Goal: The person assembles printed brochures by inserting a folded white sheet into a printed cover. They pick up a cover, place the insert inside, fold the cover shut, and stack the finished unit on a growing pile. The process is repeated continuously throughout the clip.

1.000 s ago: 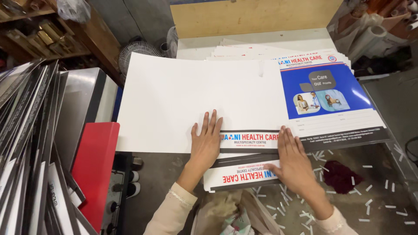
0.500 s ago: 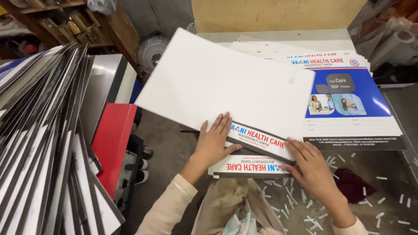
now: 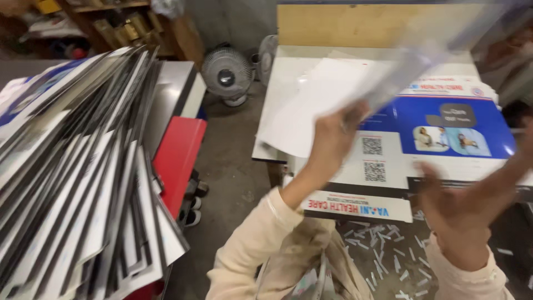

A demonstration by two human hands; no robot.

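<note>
Gripping the near edge of a white sheet point(image 3: 327, 100), the left hand point(image 3: 333, 136) is raised above the stack point(image 3: 444, 128) of printed boards; its fingers are curled around the sheet's edge, pinching it, though motion blur is hiding exactly how the thumb is lying. From that grip the sheet is running up and away to the person's right, its far end smearing into a pale streak toward the top right corner, so its long axis is lying diagonally from the hand, tilted well off the flat stack below. The left hand is the only one on the sheet. The right hand point(image 3: 461, 216) is hovering lower and nearer the body, palm open and fingers spread, holding nothing and sitting apart from the sheet, just in front of the stack's near edge. Under both hands the stack's top board is showing a blue panel with small photographs and a white panel with square codes, and it is resting on a table point(image 3: 288, 61) with a wooden board point(image 3: 355, 25) standing behind it. Paper offcuts point(image 3: 383, 255) are littering the floor between the arms. Further to the person's left a red cabinet point(image 3: 177, 155) is standing, with a leaning rack of boards point(image 3: 72, 178) beside it and a small fan point(image 3: 226, 75) on the floor beyond
</note>
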